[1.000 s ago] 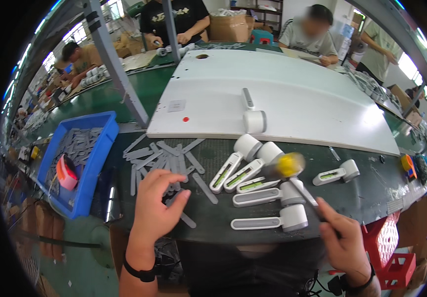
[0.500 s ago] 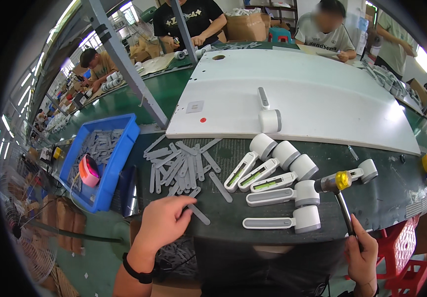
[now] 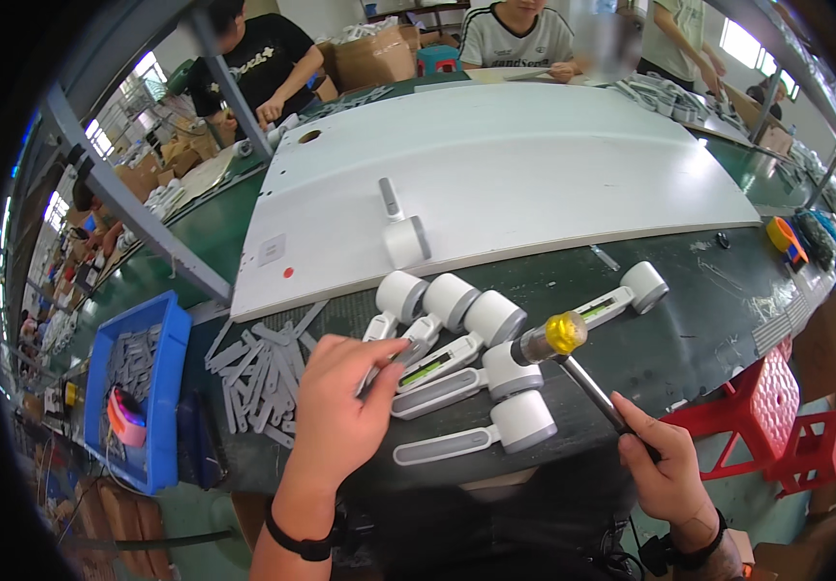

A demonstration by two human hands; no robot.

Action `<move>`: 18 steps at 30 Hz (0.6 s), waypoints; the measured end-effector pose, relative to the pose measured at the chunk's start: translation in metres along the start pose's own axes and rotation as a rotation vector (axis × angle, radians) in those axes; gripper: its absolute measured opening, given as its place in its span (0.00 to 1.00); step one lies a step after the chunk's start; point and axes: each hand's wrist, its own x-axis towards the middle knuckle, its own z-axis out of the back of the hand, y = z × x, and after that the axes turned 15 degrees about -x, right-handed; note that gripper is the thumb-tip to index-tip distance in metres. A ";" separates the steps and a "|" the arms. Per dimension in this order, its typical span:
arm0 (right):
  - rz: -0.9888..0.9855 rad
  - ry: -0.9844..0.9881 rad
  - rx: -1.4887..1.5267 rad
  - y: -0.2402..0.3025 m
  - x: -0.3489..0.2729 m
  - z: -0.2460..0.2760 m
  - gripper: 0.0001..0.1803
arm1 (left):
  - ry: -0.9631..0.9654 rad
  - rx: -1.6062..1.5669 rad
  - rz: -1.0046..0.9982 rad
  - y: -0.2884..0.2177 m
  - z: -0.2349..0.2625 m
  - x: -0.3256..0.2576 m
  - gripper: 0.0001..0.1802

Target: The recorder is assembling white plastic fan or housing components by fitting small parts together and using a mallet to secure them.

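My left hand (image 3: 340,402) pinches a grey strip cover (image 3: 394,360) above the handles of the white round-headed devices. One nearby device (image 3: 437,360) has an open handle slot with green showing inside. Nearer to me, two devices (image 3: 442,391) (image 3: 447,445) have grey strips filling their handles. Behind my left hand, two more white devices (image 3: 400,294) (image 3: 450,300) are partly hidden. My right hand (image 3: 665,460) is closed around the dark handle of a mallet (image 3: 565,334) with a yellow head face. The mallet head hangs over the right side of the row.
Loose grey strips (image 3: 261,373) lie piled left of my left hand. A blue bin (image 3: 178,358) holds more strips and a pink-and-black object. A white board (image 3: 515,165) covers the far bench, bearing one device. Another open-handled device (image 3: 642,288) lies right. Red stools (image 3: 766,397) stand right.
My left hand has moved from the strip pile rightward over the open-handled devices, carrying a grey strip. The view has turned right; my right hand still grips the mallet.
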 end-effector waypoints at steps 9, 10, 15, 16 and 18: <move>-0.036 0.001 -0.016 -0.007 -0.001 0.008 0.29 | 0.164 -0.104 0.070 0.012 -0.039 0.017 0.09; -0.044 0.002 -0.003 -0.005 0.002 0.007 0.30 | 0.154 -0.119 0.066 0.013 -0.038 0.016 0.09; -0.035 0.022 0.015 0.004 0.022 0.000 0.29 | 0.129 -0.094 0.060 0.013 -0.042 0.015 0.09; -0.022 0.022 0.026 0.006 0.025 -0.002 0.29 | 0.153 -0.055 0.049 0.011 -0.043 0.015 0.10; -0.013 0.018 0.027 0.014 0.031 -0.002 0.29 | 0.131 -0.089 0.074 0.010 -0.047 0.015 0.10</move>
